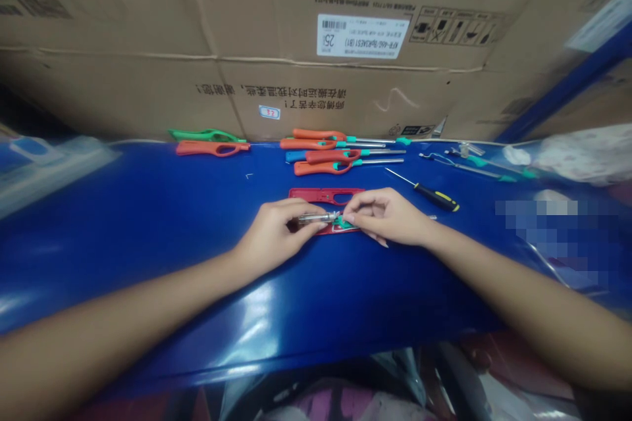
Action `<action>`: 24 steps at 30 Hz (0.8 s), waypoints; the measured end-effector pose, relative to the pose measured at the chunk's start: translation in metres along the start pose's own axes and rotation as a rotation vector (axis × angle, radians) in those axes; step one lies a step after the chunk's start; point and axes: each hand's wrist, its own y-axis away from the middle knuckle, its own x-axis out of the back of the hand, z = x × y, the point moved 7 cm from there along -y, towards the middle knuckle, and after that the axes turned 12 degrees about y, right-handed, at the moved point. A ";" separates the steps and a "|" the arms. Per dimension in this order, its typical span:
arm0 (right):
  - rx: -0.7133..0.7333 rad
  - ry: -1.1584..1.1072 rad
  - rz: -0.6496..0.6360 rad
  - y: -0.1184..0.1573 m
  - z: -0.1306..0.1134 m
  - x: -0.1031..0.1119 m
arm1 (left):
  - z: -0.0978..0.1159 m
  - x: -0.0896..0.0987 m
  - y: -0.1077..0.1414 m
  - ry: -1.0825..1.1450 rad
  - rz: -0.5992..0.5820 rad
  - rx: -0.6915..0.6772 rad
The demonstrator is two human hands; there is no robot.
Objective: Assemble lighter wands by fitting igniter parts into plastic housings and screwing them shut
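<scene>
Red shell half (323, 231) lies on blue desk (172, 263) under a person's hands. L hand (284, 223), thumb & fingers clamped on clear tube (316, 217); R hand (382, 214), fingers bunched at green part (344, 223), can't tell if gripping. 2nd red half (316, 195) just behind; screwdriver (437, 197) nr R hand, orange-handled lighters (316, 169) farther back.

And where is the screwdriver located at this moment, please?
In the head view, the black-and-yellow screwdriver lies on the blue tabletop, right of the right hand and slightly farther away, its tip near an orange lighter.
</scene>
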 end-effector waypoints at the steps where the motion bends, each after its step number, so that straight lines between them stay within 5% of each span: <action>1: 0.002 0.000 0.001 0.000 0.000 0.000 | 0.000 0.000 0.000 0.003 -0.002 0.002; 24: 0.021 0.036 -0.005 0.000 0.001 0.000 | 0.000 -0.001 -0.002 0.014 -0.026 0.010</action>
